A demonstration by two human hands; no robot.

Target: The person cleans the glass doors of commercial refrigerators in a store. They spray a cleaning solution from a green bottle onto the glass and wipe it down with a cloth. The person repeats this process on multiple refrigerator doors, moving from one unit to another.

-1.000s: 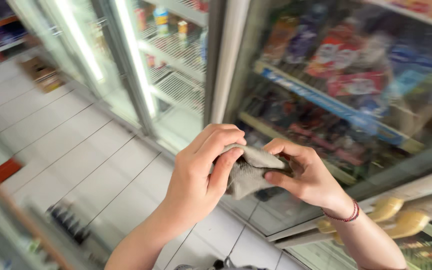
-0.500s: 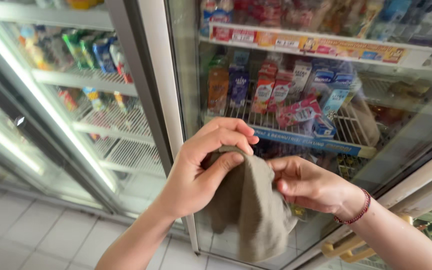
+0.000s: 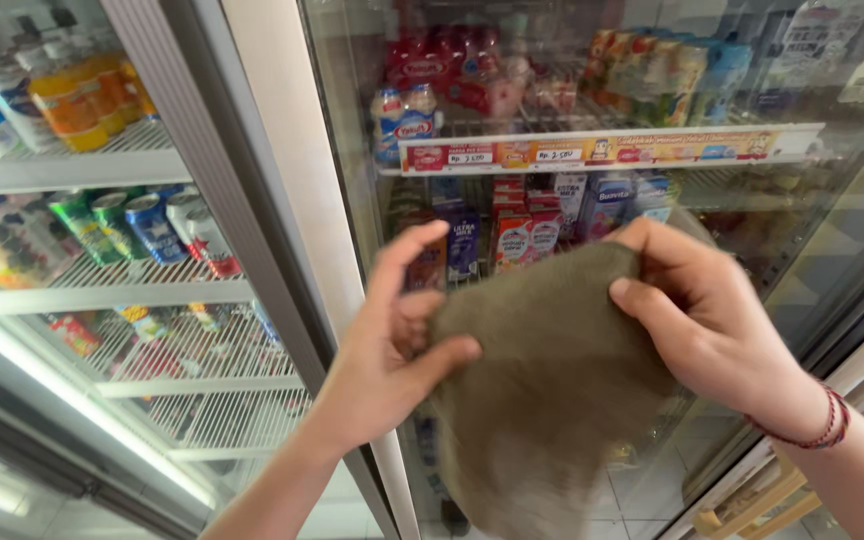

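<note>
Grey-brown cloth (image 3: 542, 390), glass-doored fridge (image 3: 372, 120) (2 doors), wire shelves (image 3: 202, 385), drinks.

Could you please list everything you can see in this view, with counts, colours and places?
cloth: one, olive-grey, held spread between both hands before the glass door
right fridge door: one, glass, white frame, behind the cloth
left fridge door: one, glass, left of the white frame
drink cartons: several, blue, red and white, middle shelf behind the right door
price strip: one, white and orange, on the shelf edge above the cartons
cans: several, green, blue and red, left fridge wire shelf
bottles: several, orange and white, left fridge upper shelf
bracelet: one, red, right wrist
left hand: thumb on the cloth, fingers spread
right hand: fingers gripping the cloth's upper edge
</note>
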